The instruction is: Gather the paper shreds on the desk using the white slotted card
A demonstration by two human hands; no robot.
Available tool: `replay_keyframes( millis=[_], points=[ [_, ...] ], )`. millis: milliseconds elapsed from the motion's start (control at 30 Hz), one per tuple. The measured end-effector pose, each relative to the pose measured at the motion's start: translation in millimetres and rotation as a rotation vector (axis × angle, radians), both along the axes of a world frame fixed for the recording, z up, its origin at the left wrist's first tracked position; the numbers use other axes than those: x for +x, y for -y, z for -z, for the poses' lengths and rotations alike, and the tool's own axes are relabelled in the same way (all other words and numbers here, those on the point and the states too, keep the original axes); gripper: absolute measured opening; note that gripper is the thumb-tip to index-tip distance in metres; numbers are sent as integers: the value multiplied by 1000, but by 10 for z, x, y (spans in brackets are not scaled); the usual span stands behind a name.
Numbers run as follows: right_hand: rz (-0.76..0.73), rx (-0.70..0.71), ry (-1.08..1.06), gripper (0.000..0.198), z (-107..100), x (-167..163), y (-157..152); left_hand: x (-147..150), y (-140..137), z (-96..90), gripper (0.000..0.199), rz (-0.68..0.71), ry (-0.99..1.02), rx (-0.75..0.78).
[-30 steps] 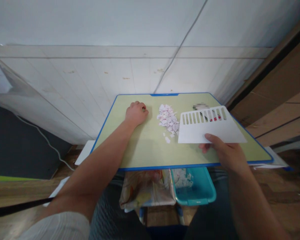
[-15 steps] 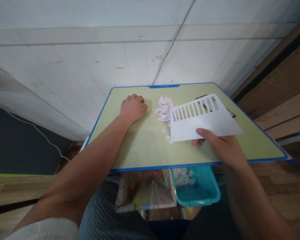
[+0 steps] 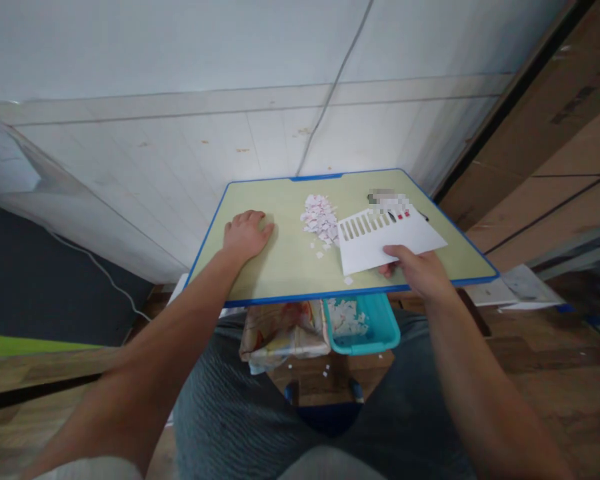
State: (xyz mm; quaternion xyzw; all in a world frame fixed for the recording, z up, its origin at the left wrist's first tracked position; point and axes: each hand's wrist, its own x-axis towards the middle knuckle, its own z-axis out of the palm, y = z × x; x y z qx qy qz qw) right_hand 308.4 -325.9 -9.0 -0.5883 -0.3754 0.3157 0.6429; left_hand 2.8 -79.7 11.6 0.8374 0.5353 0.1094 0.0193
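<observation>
My left hand (image 3: 247,235) lies on the left part of a pale yellow-green table (image 3: 280,267) with a blue rim. Its fingers rest loosely on the surface and hold nothing. In my right hand (image 3: 415,270), a white card (image 3: 367,252) with a row of slots along its far edge is pinched between thumb and fingers. The card is slightly tilted over the table's right half. A pile of small torn paper pieces (image 3: 320,217) lies between my hands, touching or close to the card's left edge. Several loose scraps lie in front of the pile.
Below the table's front edge are a teal bin (image 3: 389,330) with paper scraps in it and a patterned lined container (image 3: 280,350). A dark thin-framed object (image 3: 424,216) lies behind the card, partly hidden. A wall (image 3: 180,153) stands behind; cardboard boxes (image 3: 555,147) stand right.
The view has shifted, so the table and bins look higher and smaller. The card has been lowered nearer the tabletop. My left hand's fingers have uncurled somewhat on the table.
</observation>
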Motion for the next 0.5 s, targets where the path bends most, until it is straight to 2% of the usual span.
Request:
replay_keyframes(
  millis=[167, 500],
  points=[
    [-19, -3, 13, 24, 3, -8, -24, -82, 182, 43, 62, -21, 22, 24],
    [39, 39, -88, 34, 3, 21, -77, -24, 206, -23, 61, -36, 48, 8]
  ],
)
